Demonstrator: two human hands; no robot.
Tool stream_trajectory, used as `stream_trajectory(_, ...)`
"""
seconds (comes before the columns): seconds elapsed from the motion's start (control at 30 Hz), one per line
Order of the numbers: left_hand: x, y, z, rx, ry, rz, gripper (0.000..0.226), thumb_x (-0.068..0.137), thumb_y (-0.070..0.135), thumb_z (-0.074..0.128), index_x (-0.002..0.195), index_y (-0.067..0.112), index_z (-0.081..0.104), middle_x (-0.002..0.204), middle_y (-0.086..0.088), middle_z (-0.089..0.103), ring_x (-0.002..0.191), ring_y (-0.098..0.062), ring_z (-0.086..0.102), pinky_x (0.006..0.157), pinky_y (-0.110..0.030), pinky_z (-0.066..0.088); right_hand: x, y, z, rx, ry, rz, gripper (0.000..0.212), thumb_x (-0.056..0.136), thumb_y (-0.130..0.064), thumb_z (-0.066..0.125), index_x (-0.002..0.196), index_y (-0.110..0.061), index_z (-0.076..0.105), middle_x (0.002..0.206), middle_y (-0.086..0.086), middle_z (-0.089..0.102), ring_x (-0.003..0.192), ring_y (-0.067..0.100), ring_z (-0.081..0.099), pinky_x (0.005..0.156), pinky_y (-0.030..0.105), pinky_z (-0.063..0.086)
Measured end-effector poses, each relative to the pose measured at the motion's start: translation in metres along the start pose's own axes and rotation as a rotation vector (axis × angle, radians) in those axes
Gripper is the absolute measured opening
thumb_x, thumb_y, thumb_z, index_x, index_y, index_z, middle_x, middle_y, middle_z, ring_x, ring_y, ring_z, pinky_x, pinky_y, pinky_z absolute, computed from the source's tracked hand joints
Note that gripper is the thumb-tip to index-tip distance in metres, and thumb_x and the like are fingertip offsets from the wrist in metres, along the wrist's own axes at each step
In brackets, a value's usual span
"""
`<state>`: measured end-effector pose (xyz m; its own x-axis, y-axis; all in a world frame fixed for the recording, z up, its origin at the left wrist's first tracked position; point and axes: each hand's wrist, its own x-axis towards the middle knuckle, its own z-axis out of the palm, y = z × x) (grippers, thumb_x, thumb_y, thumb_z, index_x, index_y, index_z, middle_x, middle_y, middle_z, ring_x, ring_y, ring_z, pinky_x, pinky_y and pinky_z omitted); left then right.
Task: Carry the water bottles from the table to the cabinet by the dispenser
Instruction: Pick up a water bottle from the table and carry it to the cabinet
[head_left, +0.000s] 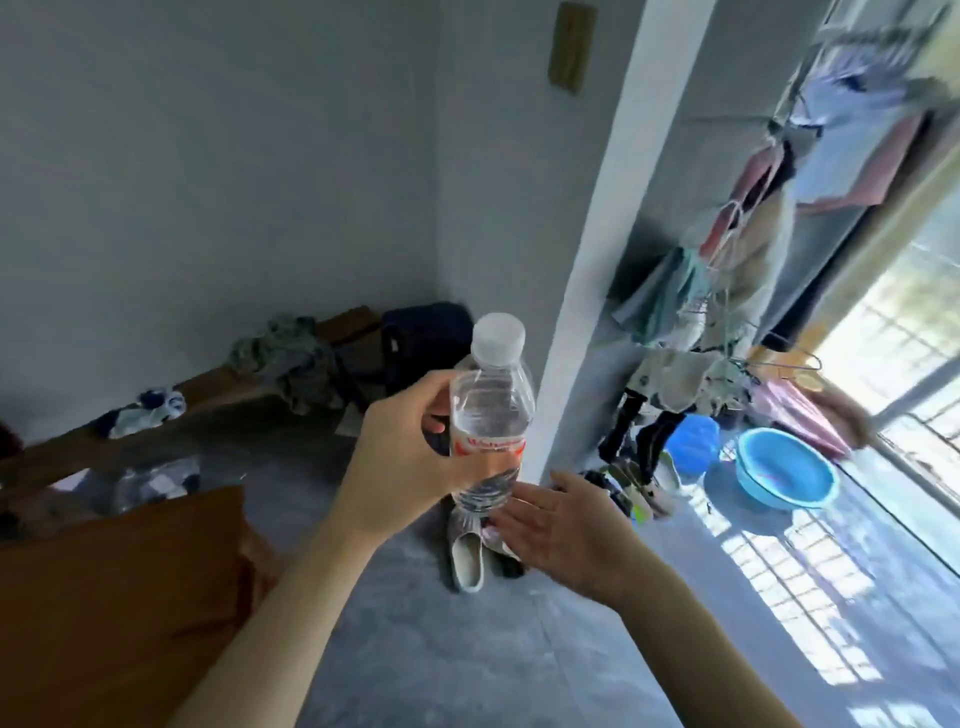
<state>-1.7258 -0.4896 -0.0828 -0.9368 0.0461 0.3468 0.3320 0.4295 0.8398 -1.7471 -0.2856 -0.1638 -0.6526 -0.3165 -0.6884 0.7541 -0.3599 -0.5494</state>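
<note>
One water bottle upright in my left hand, fingers wrapped round its middle, held over the floor. My right hand flat, fingers loose, just beside bottle's base.

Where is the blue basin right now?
The blue basin sits on the sunlit floor at the right of the head view, beside the window grille and below the hanging clothes.

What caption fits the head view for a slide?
Left hand grips a capped water bottle upright; open right hand reaches under it.
</note>
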Motion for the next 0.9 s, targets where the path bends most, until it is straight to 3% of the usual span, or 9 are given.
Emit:
stream_trajectory(0.17, 0.004, 0.038, 0.081, -0.035, -0.180, 0.025, 0.060, 0.064, 0.051, 0.093, 0.116, 0.040, 0.066, 0.103, 0.022, 0.076, 0.097, -0.003, 0.074, 0.085, -0.027, 0.059, -0.054, -0.005, -0.082, 0.119, 0.109, -0.052, 0.048, 0.099, -0.038, 0.043, 0.110, 0.003, 0.064, 0.101, 0.021, 0.075, 0.091, 0.032, 0.074, 0.078, 0.041, 0.055)
stream_trajectory(0.27, -0.005, 0.061, 0.131, -0.038, -0.279, 0.019, 0.066, 0.061, 0.055, 0.093, 0.118, 0.035, 0.068, 0.102, 0.020, 0.077, 0.098, -0.004, 0.073, 0.086, -0.027, 0.059, -0.089, 0.001, -0.129, 0.215, 0.154, -0.091, 0.049, 0.098, -0.037, 0.045, 0.114, 0.005, 0.064, 0.100, 0.021, 0.073, 0.095, 0.033, 0.069, 0.083, 0.042, 0.053)
stream_trajectory(0.37, -0.015, 0.086, 0.178, -0.051, -0.375, 0.036, 0.070, 0.058, 0.054, 0.095, 0.119, 0.037, 0.066, 0.102, 0.026, 0.075, 0.095, 0.005, 0.071, 0.081, -0.011, 0.053, -0.122, 0.011, -0.173, 0.336, 0.211, -0.137, 0.046, 0.098, -0.035, 0.046, 0.111, 0.005, 0.064, 0.096, 0.021, 0.071, 0.093, 0.033, 0.066, 0.084, 0.042, 0.053)
stream_trajectory(0.43, -0.022, 0.104, 0.210, -0.055, -0.421, 0.044, 0.071, 0.059, 0.046, 0.098, 0.121, 0.037, 0.066, 0.103, 0.027, 0.075, 0.094, 0.007, 0.071, 0.080, -0.009, 0.051, -0.144, 0.018, -0.203, 0.405, 0.238, -0.172, 0.045, 0.097, -0.033, 0.047, 0.111, 0.006, 0.064, 0.096, 0.022, 0.070, 0.092, 0.034, 0.066, 0.082, 0.042, 0.053)
stream_trajectory(0.6, -0.034, 0.150, 0.280, -0.086, -0.565, 0.111, 0.072, 0.061, 0.045, 0.098, 0.124, 0.028, 0.068, 0.109, 0.011, 0.078, 0.099, -0.004, 0.074, 0.090, -0.035, 0.061, -0.204, 0.029, -0.258, 0.584, 0.317, -0.283, 0.040, 0.098, -0.030, 0.046, 0.106, 0.005, 0.064, 0.092, 0.021, 0.068, 0.091, 0.033, 0.063, 0.085, 0.041, 0.049)
stream_trajectory(0.77, -0.041, 0.199, 0.343, -0.127, -0.742, 0.246, 0.071, 0.061, 0.047, 0.097, 0.123, 0.028, 0.069, 0.107, 0.012, 0.079, 0.097, -0.007, 0.074, 0.087, -0.042, 0.062, -0.264, 0.048, -0.296, 0.729, 0.409, -0.429, 0.043, 0.098, -0.031, 0.045, 0.115, 0.004, 0.063, 0.107, 0.021, 0.066, 0.096, 0.032, 0.062, 0.092, 0.041, 0.049)
stream_trajectory(0.9, -0.049, 0.233, 0.379, -0.202, -0.877, 0.391, 0.065, 0.059, 0.056, 0.090, 0.116, 0.033, 0.068, 0.101, 0.027, 0.074, 0.094, 0.005, 0.070, 0.083, -0.024, 0.059, -0.303, 0.066, -0.312, 0.856, 0.483, -0.555, 0.041, 0.095, -0.028, 0.049, 0.116, 0.004, 0.062, 0.105, 0.022, 0.064, 0.094, 0.033, 0.062, 0.090, 0.042, 0.049)
